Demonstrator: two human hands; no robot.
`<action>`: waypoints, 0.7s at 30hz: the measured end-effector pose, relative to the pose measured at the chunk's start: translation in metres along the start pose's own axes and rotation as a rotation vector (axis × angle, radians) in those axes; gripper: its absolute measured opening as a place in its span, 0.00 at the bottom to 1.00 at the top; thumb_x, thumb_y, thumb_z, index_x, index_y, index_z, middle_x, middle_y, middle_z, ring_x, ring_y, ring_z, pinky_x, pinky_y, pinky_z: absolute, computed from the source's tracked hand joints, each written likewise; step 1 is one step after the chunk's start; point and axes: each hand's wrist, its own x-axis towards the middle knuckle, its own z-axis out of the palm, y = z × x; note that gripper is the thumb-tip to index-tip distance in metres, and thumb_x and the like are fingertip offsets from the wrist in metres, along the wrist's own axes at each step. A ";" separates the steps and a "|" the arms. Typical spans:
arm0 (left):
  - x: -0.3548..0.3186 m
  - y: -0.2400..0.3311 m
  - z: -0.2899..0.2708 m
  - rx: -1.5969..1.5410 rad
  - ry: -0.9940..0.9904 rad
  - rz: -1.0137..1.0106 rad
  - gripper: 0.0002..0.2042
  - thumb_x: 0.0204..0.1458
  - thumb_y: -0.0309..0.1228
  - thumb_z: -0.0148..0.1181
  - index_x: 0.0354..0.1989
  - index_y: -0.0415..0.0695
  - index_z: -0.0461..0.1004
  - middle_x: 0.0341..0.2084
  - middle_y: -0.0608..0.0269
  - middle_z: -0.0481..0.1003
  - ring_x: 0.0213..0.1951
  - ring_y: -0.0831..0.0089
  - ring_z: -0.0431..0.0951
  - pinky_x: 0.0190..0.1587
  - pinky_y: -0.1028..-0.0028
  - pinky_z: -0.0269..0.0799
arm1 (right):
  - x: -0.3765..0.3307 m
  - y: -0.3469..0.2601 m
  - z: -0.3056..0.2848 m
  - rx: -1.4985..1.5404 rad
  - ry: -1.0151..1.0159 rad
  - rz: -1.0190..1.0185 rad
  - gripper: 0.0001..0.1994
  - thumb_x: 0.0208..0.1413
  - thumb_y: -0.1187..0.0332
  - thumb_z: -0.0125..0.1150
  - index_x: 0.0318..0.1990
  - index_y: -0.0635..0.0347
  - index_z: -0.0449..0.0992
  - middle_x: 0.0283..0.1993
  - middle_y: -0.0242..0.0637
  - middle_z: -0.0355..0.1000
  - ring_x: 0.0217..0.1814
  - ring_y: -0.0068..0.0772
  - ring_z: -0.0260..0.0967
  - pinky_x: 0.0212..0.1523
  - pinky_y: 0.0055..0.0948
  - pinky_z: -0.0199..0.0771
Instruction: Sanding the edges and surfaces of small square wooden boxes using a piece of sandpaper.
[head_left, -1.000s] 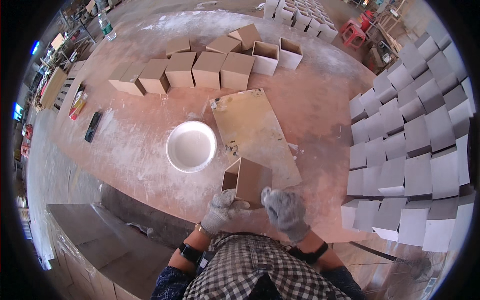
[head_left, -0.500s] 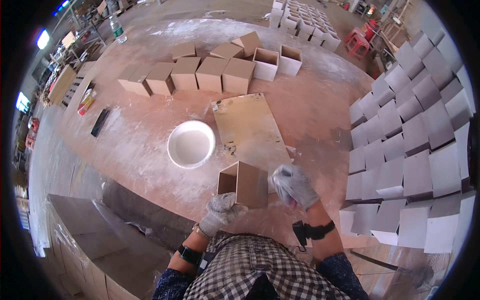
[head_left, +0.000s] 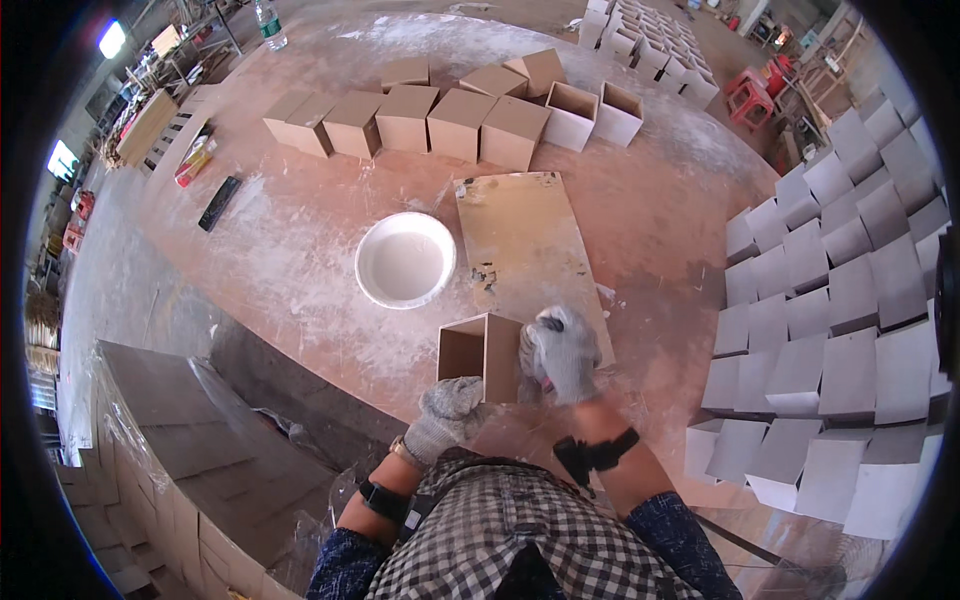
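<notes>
An open-ended brown box [head_left: 502,358] is tilted on its side in front of me, its hollow end facing left. My left hand [head_left: 446,416], in a grey knit glove, grips its lower near edge. Against the box's right side is my gloved right hand [head_left: 562,355], with the fingers curled in. A small reddish bit shows at that hand, but what it holds is hidden. Beyond the box lies a stained yellowish board [head_left: 525,235]. To its left stands a white bowl [head_left: 406,260] with whitish contents.
Several brown boxes [head_left: 405,120] stand at the back, beside two white-sided open ones [head_left: 572,115]. Stacked pale boxes [head_left: 800,330] wall off the right. A black bar [head_left: 219,203] and a plastic bottle [head_left: 270,25] are on the left. Wrapped cardboard [head_left: 165,430] stands at lower left.
My right hand has come left onto the box's right side, where before a gap showed. The left hand keeps its grip on the box. The whole view has shifted slightly.
</notes>
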 end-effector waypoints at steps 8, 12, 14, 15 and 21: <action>-0.006 -0.021 0.007 -0.010 0.007 0.068 0.18 0.44 0.31 0.66 0.46 0.47 0.78 0.34 0.56 0.78 0.37 0.54 0.80 0.37 0.63 0.76 | -0.040 -0.037 -0.026 -0.217 -0.017 -0.654 0.13 0.55 0.77 0.62 0.48 0.64 0.72 0.47 0.45 0.73 0.49 0.46 0.72 0.52 0.37 0.73; -0.010 -0.021 0.009 0.006 0.013 0.109 0.20 0.43 0.35 0.67 0.46 0.45 0.78 0.38 0.55 0.79 0.40 0.53 0.81 0.41 0.62 0.77 | -0.029 -0.029 -0.030 -0.210 -0.124 -0.507 0.12 0.56 0.75 0.61 0.47 0.63 0.72 0.42 0.46 0.73 0.43 0.46 0.73 0.47 0.37 0.75; -0.010 -0.019 0.010 0.074 -0.017 0.092 0.21 0.43 0.35 0.67 0.48 0.45 0.78 0.39 0.55 0.79 0.41 0.54 0.80 0.42 0.63 0.77 | -0.028 -0.032 -0.030 -0.109 -0.057 -0.297 0.10 0.55 0.75 0.60 0.46 0.62 0.73 0.37 0.45 0.73 0.39 0.46 0.73 0.43 0.37 0.75; -0.009 -0.018 0.011 0.017 0.006 0.051 0.19 0.43 0.33 0.67 0.47 0.46 0.78 0.38 0.56 0.79 0.40 0.54 0.80 0.41 0.63 0.77 | -0.030 -0.036 -0.030 -0.213 -0.023 -0.329 0.07 0.54 0.75 0.61 0.41 0.59 0.75 0.32 0.42 0.71 0.33 0.43 0.73 0.38 0.37 0.74; -0.003 -0.015 0.001 -0.045 0.033 0.069 0.16 0.44 0.30 0.67 0.45 0.47 0.79 0.36 0.57 0.80 0.37 0.54 0.80 0.39 0.62 0.77 | -0.046 -0.076 -0.034 -0.260 -0.207 -0.467 0.04 0.54 0.73 0.61 0.38 0.56 0.76 0.32 0.42 0.71 0.32 0.41 0.73 0.34 0.35 0.74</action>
